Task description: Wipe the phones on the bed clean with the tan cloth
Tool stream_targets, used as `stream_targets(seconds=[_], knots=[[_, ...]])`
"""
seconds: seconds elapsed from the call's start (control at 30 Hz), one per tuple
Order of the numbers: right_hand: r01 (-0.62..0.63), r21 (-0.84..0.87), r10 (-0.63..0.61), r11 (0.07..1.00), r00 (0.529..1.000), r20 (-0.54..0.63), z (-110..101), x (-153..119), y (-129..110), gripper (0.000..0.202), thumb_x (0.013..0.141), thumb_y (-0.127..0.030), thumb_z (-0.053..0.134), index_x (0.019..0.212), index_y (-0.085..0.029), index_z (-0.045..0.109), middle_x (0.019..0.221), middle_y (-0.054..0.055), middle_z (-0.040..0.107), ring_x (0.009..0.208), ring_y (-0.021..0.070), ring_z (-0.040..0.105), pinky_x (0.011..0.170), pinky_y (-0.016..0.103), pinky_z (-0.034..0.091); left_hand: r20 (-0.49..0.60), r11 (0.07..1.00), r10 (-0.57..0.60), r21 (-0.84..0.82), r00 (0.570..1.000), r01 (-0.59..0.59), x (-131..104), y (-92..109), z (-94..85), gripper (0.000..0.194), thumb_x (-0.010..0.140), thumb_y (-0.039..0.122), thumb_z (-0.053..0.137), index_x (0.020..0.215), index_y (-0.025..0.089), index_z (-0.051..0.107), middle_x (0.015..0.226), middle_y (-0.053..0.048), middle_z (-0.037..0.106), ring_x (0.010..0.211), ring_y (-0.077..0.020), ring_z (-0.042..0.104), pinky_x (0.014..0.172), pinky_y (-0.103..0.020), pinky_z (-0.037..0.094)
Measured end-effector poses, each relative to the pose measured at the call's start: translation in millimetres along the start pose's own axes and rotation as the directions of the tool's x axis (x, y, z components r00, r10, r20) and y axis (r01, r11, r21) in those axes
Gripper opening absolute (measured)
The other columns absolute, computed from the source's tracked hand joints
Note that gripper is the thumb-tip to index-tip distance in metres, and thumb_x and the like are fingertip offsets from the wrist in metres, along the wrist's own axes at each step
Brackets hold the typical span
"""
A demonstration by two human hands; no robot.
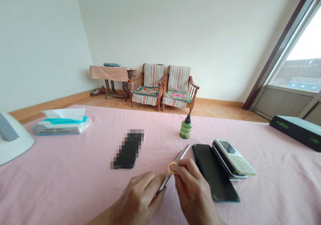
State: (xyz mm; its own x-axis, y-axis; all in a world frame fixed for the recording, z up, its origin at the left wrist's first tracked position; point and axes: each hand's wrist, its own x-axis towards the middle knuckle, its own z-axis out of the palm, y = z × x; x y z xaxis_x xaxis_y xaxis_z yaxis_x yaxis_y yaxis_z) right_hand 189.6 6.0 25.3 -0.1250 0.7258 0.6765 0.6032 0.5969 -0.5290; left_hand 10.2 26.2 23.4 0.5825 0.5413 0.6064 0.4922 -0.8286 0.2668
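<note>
Slim silvery device (pixel 183 154), prob. a phone, is edge-on, nearer you than the green bottle (pixel 185 128); tilt likely exposes its rim. Your L hand (pixel 141 193) wraps its near end, fingers curled; far end juts past them bottle-ward. Your R hand (pixel 194 188) pinches a cream cloth (pixel 172 168) at its mid-edge, fingertips together. Stacked phones (pixel 234 158): R of bottle, nearer you.

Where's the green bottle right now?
In the head camera's view, the green bottle stands on the pink cloth, right of centre, beyond the right hand and near the far end of the black phone beside that hand.
</note>
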Motion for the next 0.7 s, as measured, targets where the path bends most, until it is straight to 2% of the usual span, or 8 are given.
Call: stream_targets(seconds=[0.13, 0.27, 0.33, 0.47, 0.53, 0.6, 0.7], knots=[[0.108, 0.075, -0.113, 0.991, 0.992, 0.059, 6.3, -8.0, -8.9, 0.031, 0.086, -0.002, 0.043, 0.109, -0.019, 0.056, 0.094, 0.006, 0.055, 0.083, 0.0121, 0.060, 0.075, 0.019, 0.051, 0.004, 0.999, -0.020, -0.031, 1.000, 0.020, -1.1, -1.4, 1.2, 0.014, 0.092, 0.012, 0.046, 0.087, 0.017, 0.058, 0.071, -0.002, 0.057, 0.065, -0.0160, 0.057, 0.059, -0.025, 0.046], [-0.025, -0.012, 0.024, 1.000, 0.998, -0.063, -1.9, 2.6, 4.3, 0.026, 0.086, -0.004, 0.046, 0.100, -0.021, 0.060, 0.091, 0.004, 0.055, 0.082, 0.0134, 0.059, 0.074, 0.022, 0.050, -0.005, 0.999, -0.039, -0.028, 0.999, 0.039, -1.3, -1.8, 0.8, 0.014, 0.089, 0.009, 0.048, 0.093, 0.018, 0.059, 0.069, -0.001, 0.054, 0.061, -0.0142, 0.054, 0.055, -0.023, 0.042], [-0.047, -0.050, 0.042, 0.998, 0.994, -0.101, -4.1, 4.3, 7.3, 0.024, 0.087, -0.005, 0.046, 0.099, -0.020, 0.060, 0.091, 0.005, 0.055, 0.082, 0.0143, 0.058, 0.074, 0.024, 0.049, -0.007, 0.999, -0.036, -0.039, 0.999, 0.036, -0.8, -1.1, 0.4, 0.015, 0.088, 0.008, 0.049, 0.094, 0.018, 0.058, 0.070, 0.000, 0.054, 0.061, -0.0136, 0.054, 0.055, -0.023, 0.041], [0.084, -0.001, -0.084, 0.996, 0.996, -0.006, 3.2, -7.1, -6.3, 0.029, 0.086, -0.003, 0.044, 0.107, -0.020, 0.057, 0.094, 0.006, 0.055, 0.083, 0.0135, 0.060, 0.073, 0.021, 0.050, -0.008, 0.998, -0.029, -0.058, 1.000, 0.029, 0.7, -0.3, -0.5, 0.011, 0.089, 0.010, 0.050, 0.083, 0.017, 0.056, 0.068, 0.000, 0.052, 0.060, -0.0131, 0.052, 0.054, -0.023, 0.039], [0.145, 0.054, -0.147, 0.988, 0.989, 0.028, 7.5, -11.6, -12.9, 0.030, 0.086, -0.003, 0.045, 0.108, -0.019, 0.057, 0.093, 0.006, 0.056, 0.081, 0.0125, 0.060, 0.072, 0.019, 0.051, -0.012, 0.998, -0.021, -0.062, 1.000, 0.020, 1.4, -0.8, -0.9, 0.016, 0.089, 0.010, 0.051, 0.075, 0.018, 0.052, 0.066, 0.001, 0.050, 0.060, -0.0129, 0.051, 0.054, -0.023, 0.037], [0.112, 0.054, -0.113, 0.992, 0.993, 0.018, 7.2, -8.8, -10.4, 0.028, 0.086, -0.004, 0.045, 0.105, -0.019, 0.058, 0.092, 0.006, 0.056, 0.081, 0.0125, 0.060, 0.072, 0.020, 0.051, -0.024, 0.998, -0.029, -0.057, 0.999, 0.028, 2.4, -1.6, -0.9, 0.016, 0.089, 0.009, 0.050, 0.075, 0.017, 0.052, 0.065, 0.001, 0.048, 0.059, -0.0123, 0.050, 0.053, -0.022, 0.036], [-0.061, -0.043, 0.057, 0.997, 0.994, -0.089, -3.8, 7.9, 11.5, 0.023, 0.085, -0.007, 0.046, 0.095, -0.020, 0.062, 0.087, 0.004, 0.058, 0.079, 0.0144, 0.060, 0.071, 0.024, 0.051, -0.039, 0.998, -0.048, -0.035, 0.998, 0.047, 4.1, -1.8, -0.4, 0.014, 0.087, 0.007, 0.049, 0.082, 0.018, 0.057, 0.064, 0.002, 0.049, 0.057, -0.0118, 0.049, 0.053, -0.021, 0.036]])
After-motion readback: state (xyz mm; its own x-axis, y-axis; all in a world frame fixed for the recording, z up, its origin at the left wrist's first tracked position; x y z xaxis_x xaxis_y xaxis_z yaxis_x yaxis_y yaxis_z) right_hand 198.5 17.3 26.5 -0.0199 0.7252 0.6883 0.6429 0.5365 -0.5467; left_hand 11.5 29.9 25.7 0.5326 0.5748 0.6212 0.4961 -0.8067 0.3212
